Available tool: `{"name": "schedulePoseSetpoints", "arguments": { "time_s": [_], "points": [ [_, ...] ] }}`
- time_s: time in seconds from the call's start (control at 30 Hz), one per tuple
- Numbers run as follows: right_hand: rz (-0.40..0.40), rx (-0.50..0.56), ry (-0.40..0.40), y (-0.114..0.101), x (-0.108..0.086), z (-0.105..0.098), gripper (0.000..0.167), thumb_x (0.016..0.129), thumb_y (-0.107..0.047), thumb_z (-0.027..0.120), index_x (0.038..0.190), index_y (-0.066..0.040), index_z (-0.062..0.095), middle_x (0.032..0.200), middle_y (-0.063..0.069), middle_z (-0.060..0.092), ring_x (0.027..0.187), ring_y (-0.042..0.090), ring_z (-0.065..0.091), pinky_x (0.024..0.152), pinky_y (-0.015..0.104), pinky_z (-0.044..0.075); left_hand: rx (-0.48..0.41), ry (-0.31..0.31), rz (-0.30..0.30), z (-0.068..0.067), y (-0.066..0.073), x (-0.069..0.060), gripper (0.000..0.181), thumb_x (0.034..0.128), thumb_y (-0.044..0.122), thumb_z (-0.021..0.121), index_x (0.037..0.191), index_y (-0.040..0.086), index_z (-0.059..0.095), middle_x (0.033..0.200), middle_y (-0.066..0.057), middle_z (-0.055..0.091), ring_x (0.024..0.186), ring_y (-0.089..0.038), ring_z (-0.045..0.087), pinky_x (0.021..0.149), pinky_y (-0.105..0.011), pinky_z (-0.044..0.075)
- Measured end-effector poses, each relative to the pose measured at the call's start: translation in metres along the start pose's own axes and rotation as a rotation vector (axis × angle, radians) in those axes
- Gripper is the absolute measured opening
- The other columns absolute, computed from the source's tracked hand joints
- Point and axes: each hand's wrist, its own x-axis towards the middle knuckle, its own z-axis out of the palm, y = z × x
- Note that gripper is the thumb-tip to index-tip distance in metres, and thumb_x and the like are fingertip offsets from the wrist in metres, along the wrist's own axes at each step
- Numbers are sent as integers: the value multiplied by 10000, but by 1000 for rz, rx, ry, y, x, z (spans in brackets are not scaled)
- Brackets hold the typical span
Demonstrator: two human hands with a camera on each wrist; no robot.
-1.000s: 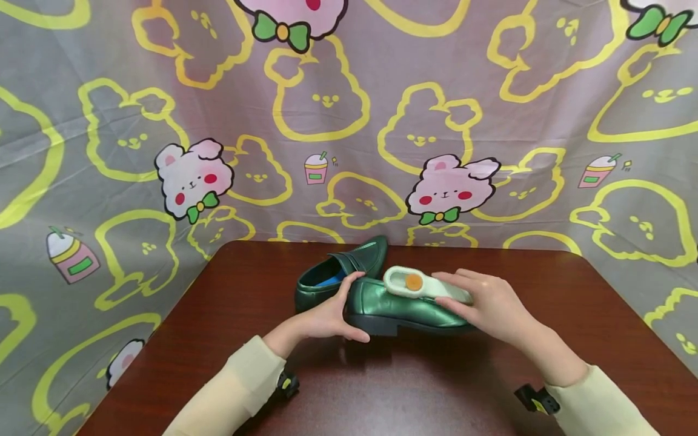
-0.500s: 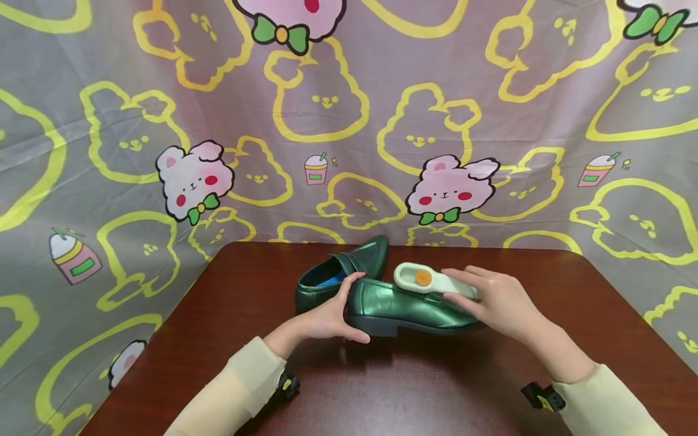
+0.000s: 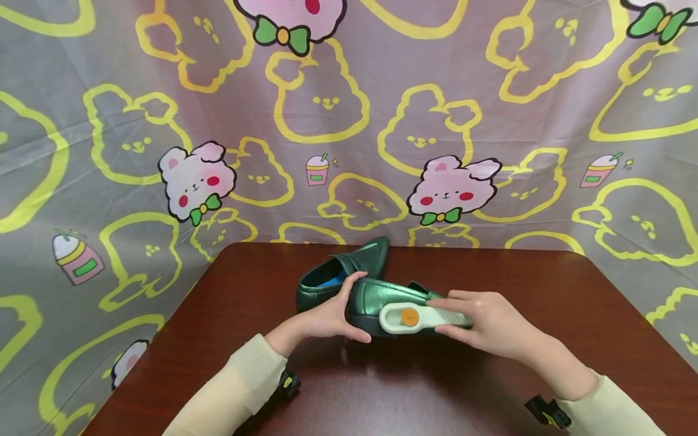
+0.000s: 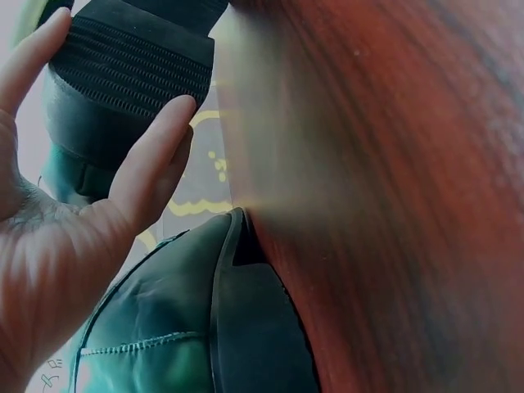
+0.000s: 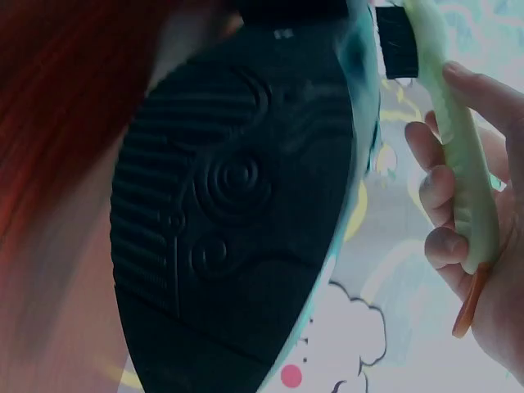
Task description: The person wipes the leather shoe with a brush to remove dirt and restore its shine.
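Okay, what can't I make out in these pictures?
Held shoe, toe tip: behind the right grip in head view, cut off by the bottom edge in right wrist view.
Whether bristles touch it: hidden behind the brush, head view.
Other shoe, left wrist: cut off by the bottom edge.

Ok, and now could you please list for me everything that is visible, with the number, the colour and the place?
Table: 1, red-brown, foreground
Patterned cloth: 1, greyish with yellow, pink and green prints, behind the table
Rear shoe: 1, green with blue inside, on the table
Held shoe: 1, green and black, raised above the table
Brush: 1, pale green with black bristles and orange disc, beside the held shoe
Left wrist device and right wrist device: 2, black, by the cuffs
Left sleeve and right sleeve: 2, pale yellow-green, on the forearms
Left hand: 1, bare, gripping the held shoe's heel
Right hand: 1, bare, gripping the brush
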Motion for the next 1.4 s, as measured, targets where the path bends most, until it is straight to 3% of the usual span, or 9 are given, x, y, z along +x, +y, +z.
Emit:
{"name": "schedulePoseSetpoints", "arguments": {
  "time_s": [0.13,0.3,0.43,0.57,0.7,0.87,0.97,1.23,1.4],
  "points": [
    [9,1,-15,1,-2,0,362,833,-385,768,1138,-197,717,825,-185,512,642,-57,430,528,140,359,-11,-11,-6,0,2,1,1138,726,228,876,1512,267,53,1436,-111,294,1233,-232,398,997,-365,368],
    [113,-22,16,14,-5,-8,411,772,-272,829,1160,-209,708,842,-154,565,658,-1,485,548,207,413,-45,-19,-27,0,3,0,1117,750,186,858,1508,292,44,1445,-122,257,1187,-229,439,904,-337,453],
    [204,-63,35,23,-7,-16,421,768,-260,831,1168,-203,709,936,-76,659,771,96,600,635,346,499,-116,-30,-48,0,4,0,1108,761,134,845,1507,305,43,1440,-173,226,887,-259,633,722,-403,547],
    [237,-98,53,27,-8,-20,420,778,-279,822,1171,-185,708,923,-67,654,740,99,576,609,348,478,-175,-43,-63,0,4,0,1091,768,106,836,1494,342,57,1441,-208,196,649,-270,657,637,-456,555],
    [230,-151,111,30,-8,-21,418,778,-292,818,1158,-156,710,828,-86,594,641,64,478,530,276,393,-179,-55,-61,0,5,-1,1099,771,122,836,1506,310,41,1460,-211,166,684,-278,660,646,-458,555],
    [208,-174,193,27,-7,-22,399,783,-283,811,1139,-130,714,781,-93,550,589,49,418,488,246,332,-65,-37,-31,-1,6,-2,1118,760,186,851,1513,276,30,1465,-159,217,1092,-256,533,842,-370,503],
    [160,-106,164,16,-6,-19,418,760,-249,831,1151,-163,711,798,-133,535,616,23,424,506,220,344,-23,-25,-16,-1,4,-2,1114,754,191,855,1505,295,40,1459,-130,244,1222,-248,401,923,-324,430],
    [12,-12,-1,-3,-8,-4,382,763,-301,832,1115,-192,729,821,-189,507,605,-74,399,525,113,331,-19,-25,-27,-3,4,1,1119,739,263,868,1499,323,49,1439,-121,275,1165,-226,457,851,-300,482],
    [106,-40,9,11,-10,-8,408,759,-276,838,1143,-204,718,858,-147,584,657,-11,486,553,195,411,-154,-48,-66,-1,4,-2,1097,761,186,852,1493,355,53,1456,-151,200,906,-254,639,750,-397,546]
  ]
}}
